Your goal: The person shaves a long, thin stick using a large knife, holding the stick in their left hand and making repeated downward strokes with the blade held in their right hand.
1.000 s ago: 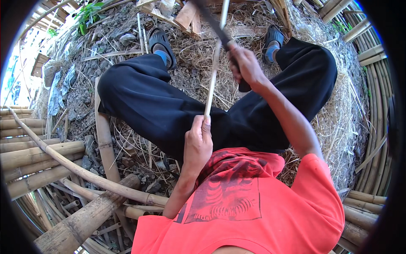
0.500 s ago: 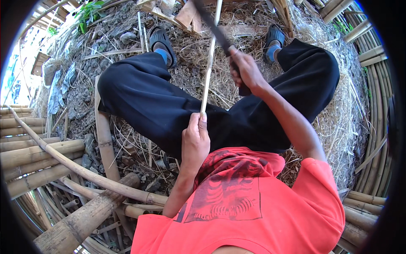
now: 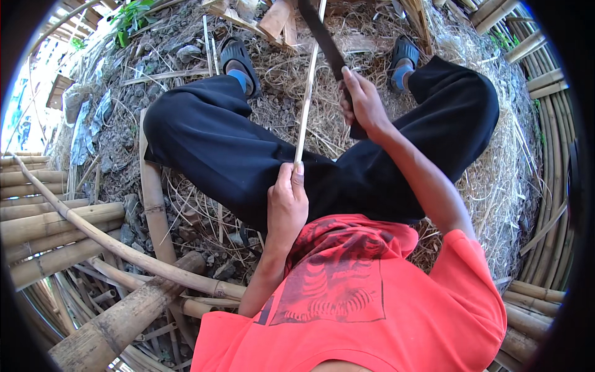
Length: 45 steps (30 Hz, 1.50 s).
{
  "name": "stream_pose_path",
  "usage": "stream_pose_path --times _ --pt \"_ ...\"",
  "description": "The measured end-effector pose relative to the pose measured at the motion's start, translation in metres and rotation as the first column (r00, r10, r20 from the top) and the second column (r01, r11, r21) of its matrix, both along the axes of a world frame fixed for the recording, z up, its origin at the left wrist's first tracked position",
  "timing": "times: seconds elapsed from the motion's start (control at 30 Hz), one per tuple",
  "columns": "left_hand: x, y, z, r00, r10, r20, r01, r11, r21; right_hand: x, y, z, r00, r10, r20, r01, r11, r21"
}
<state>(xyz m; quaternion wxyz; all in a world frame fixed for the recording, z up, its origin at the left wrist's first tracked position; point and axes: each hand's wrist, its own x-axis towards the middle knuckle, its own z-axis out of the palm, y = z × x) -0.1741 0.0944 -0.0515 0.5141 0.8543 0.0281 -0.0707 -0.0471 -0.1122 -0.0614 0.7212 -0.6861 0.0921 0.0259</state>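
Note:
A thin, pale bamboo strip [image 3: 306, 102] runs up from my lap, away from me between my spread legs. Its near end is pinched between the thumb and fingers of my left hand [image 3: 288, 198]. My right hand [image 3: 364, 105] is wrapped round the handle of a machete [image 3: 326, 40]. The dark blade slants up and to the left, and crosses the strip or lies close beside it near the top edge of the picture. Whether the blade touches the strip I cannot tell. The far ends of both run out of sight at the top.
Wood blocks [image 3: 276, 22] lie beyond my feet. Pale fibre shavings [image 3: 282, 93] cover the ground between my legs. At lower left are a thick bamboo pole [image 3: 118, 319] and a long curved pole [image 3: 124, 248]. Stacked bamboo [image 3: 555, 161] lines the right side.
My right hand and the machete have shifted slightly to the right. My left hand and the bamboo strip have stayed almost where they were.

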Motion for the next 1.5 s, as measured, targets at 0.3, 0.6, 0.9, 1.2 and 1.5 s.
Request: stream_pose_path --times 0.3,0.6,0.9,1.2,1.5 --pt "-0.004 0.004 -0.005 0.998 0.024 0.066 -0.022 0.999 -0.027 -0.006 -0.005 0.000 0.994 0.058 -0.095 -0.053 0.997 0.047" --pt "-0.004 0.006 -0.007 0.999 0.047 -0.001 -0.047 0.999 0.008 -0.019 0.002 0.000 0.956 0.245 -0.160 -0.256 0.965 -0.056" --pt "-0.005 0.008 -0.019 0.997 0.065 -0.049 -0.065 0.998 0.002 -0.025 0.003 0.002 0.835 0.509 -0.209 -0.546 0.815 -0.194" --pt "-0.001 -0.003 -0.025 0.999 0.029 0.020 -0.029 0.999 0.018 -0.014 -0.001 0.000 0.933 0.324 -0.155 -0.357 0.881 -0.309" --pt "0.000 -0.003 -0.028 0.999 0.025 0.035 -0.025 1.000 -0.009 -0.011 -0.005 -0.003 0.970 0.240 -0.027 -0.232 0.894 -0.383"
